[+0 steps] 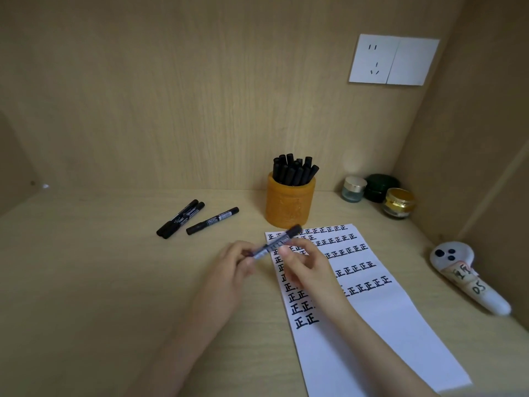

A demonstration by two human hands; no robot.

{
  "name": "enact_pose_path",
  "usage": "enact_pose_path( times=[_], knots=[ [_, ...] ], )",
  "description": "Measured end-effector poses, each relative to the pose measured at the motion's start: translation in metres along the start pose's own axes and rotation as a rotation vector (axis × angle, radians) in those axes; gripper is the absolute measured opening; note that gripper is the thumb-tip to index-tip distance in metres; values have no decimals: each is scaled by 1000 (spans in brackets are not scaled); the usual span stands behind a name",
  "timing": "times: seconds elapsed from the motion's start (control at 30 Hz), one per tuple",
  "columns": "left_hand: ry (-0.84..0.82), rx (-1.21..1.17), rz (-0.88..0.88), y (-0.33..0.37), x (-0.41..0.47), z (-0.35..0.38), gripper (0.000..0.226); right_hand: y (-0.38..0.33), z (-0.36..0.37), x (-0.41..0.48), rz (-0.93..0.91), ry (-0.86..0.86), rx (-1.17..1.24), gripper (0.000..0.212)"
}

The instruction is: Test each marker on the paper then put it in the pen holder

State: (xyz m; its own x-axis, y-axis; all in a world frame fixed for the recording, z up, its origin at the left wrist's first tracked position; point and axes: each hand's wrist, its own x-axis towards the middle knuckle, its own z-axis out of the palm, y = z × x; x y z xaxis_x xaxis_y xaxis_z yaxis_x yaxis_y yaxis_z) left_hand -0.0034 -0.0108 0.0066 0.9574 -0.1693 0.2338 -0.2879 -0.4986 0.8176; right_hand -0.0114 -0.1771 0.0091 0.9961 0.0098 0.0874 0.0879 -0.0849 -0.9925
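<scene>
From the head camera, both hands meet over the wooden desk (100, 282), just at the near-left corner of the paper (386, 325). Between them is one black marker (273, 245), held off the surface and tilted, its dark end pointing to 2 o'clock. The left hand (234, 265) has its fingers curled round the marker's lower end, and the right hand (306, 265) pinches the barrel between thumb and fingertips. The motion blur hides whether a cap is on. The paper bears rows of black written characters. At 12 o'clock from the hands stands the orange pen holder (290, 204), touching the paper's far edge and crowded with upright black markers (294, 170). At 10 o'clock three loose markers (213, 220) lie on the desk, two of them side by side. At 2 o'clock three small jars (399, 203) sit in the corner, and at 3 o'clock lies a white handheld device (469, 279).
</scene>
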Motion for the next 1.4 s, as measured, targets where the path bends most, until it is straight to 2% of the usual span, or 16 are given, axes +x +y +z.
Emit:
enact_pose_path(
  times=[0.13,0.27,0.4,0.73,0.83,0.9,1.03,1.1,1.17,1.3,1.4],
  knots=[
    [-165,-72,54,13,-25,20,20,-6,0,-11,-47,5,45,22],
    [-184,-103,40,15,-38,28,12,-7,-2,-24,-39,-14,34,28],
    [-202,-57,59,21,-46,31,14,-7,-6,-37,-39,-36,21,29],
    [-265,-220,74,41,-58,31,22,-5,-14,-52,-47,-42,16,39],
    [-287,-316,65,40,-60,28,20,-7,-16,-55,-64,-71,2,33],
    [-306,-295,69,39,-61,28,18,-8,-17,-56,-68,-76,-3,30],
    [-298,-156,42,30,-60,32,23,-10,-19,-58,-30,78,72,36],
    [-279,-132,-14,24,-61,32,30,-11,-29,-57,-23,209,148,28],
    [-263,-111,-43,18,-64,30,26,-13,-43,-55,-37,279,204,16],
    [-263,-89,-46,15,-66,27,21,-11,-62,-55,2,262,251,21],
    [-231,-117,-63,16,-64,28,25,-4,-60,-56,41,288,133,20]
  ],
)
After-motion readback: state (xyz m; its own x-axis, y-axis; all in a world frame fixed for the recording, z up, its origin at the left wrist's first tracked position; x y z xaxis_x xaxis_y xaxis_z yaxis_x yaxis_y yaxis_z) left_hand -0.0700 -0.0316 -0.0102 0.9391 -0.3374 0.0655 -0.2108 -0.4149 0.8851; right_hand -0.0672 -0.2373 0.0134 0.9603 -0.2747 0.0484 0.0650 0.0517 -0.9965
